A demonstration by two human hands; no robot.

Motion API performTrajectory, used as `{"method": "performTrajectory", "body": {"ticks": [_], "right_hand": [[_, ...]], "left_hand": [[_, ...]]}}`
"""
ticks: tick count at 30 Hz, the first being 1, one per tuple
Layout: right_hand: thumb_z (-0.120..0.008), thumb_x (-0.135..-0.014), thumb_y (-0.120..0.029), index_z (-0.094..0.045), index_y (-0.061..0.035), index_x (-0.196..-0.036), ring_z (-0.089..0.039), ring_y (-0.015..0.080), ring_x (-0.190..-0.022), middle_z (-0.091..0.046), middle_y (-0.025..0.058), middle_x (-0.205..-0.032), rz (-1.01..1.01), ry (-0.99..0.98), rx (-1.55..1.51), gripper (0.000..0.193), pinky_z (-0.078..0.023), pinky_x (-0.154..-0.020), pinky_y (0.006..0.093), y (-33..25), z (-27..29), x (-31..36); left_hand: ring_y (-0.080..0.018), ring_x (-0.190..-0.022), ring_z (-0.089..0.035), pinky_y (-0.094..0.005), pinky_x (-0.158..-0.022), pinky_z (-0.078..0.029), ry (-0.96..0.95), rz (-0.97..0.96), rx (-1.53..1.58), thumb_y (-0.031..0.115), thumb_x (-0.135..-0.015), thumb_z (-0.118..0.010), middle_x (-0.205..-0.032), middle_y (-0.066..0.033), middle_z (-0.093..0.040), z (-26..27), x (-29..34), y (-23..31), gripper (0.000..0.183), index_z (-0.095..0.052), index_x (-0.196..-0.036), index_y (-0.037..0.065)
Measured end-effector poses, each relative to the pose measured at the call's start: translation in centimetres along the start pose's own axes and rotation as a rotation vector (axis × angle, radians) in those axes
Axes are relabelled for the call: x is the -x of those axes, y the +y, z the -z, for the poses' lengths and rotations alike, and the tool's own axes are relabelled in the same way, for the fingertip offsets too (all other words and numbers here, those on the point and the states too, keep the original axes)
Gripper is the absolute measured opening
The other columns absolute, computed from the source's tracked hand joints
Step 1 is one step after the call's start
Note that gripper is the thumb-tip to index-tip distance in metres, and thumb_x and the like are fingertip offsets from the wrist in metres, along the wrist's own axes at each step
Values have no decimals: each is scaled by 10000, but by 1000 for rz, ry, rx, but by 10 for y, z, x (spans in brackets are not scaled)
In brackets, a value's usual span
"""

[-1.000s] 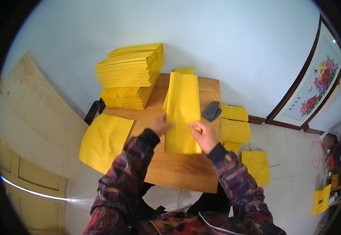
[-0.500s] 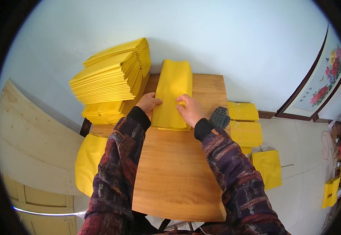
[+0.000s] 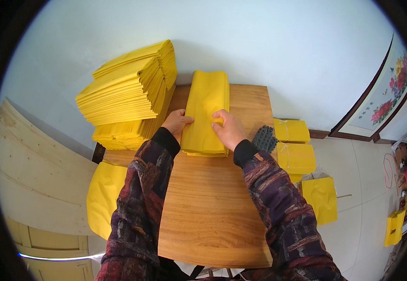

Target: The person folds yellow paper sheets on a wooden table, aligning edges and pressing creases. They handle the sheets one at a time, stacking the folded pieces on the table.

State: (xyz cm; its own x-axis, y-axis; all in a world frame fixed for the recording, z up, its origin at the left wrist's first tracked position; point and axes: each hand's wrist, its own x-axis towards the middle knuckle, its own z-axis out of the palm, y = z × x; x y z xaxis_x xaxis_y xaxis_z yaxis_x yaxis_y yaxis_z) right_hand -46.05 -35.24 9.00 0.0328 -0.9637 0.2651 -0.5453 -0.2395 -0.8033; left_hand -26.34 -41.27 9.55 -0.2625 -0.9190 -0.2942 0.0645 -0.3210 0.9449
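Observation:
A narrow stack of folded yellow sheets [image 3: 207,91] lies lengthwise on the wooden table, its layered edges showing at the near end. My left hand [image 3: 177,123] is at the stack's left edge, thumb on top and the other fingers partly hidden beside it, gripping that edge. On the right side of the stack, my right hand [image 3: 230,131] has its fingers curled and the thumb near the index fingertip. A bit of yellow shows between them, at the top sheet. Its other fingers are tucked out of sight.
A tall, leaning pile of folded yellow sheets [image 3: 117,93] stands at the table's left. Dark grey textured material [image 3: 264,139] lies at the right edge of the wooden table [image 3: 208,206]. Tied yellow bundles [image 3: 296,158] sit beyond that edge. Yellow material [image 3: 101,199] hangs at the left.
The view has shifted slightly, so the surroundings sit a little differently. My right hand has moved slightly on the stack; the left keeps its place at the edge.

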Motion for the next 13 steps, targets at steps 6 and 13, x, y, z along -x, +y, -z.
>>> {"method": "performTrajectory", "body": {"ticks": [6, 13], "right_hand": [[-627, -821, -138, -590, -32, -1052, -608, 367, -942, -636, 199, -1030, 25, 20, -7, 257, -481, -807, 440, -5, 4, 3], [-640, -834, -142, -601, -34, -1068, -636, 315, -898, -656, 189, -963, 2, 33, -18, 261, -486, -773, 381, -7, 9, 2]], "left_hand": [[-214, -838, -658, -350, -774, -544, 0, -46, -4, -14, -863, -540, -965, -120, -651, -3, 5, 5, 201, -552, -1064, -19], [-225, -851, -662, -357, -789, -549, -21, -24, -11, 10, -871, -569, -1000, -125, -649, 1, -4, -1, 247, -537, -1116, -6]]}}
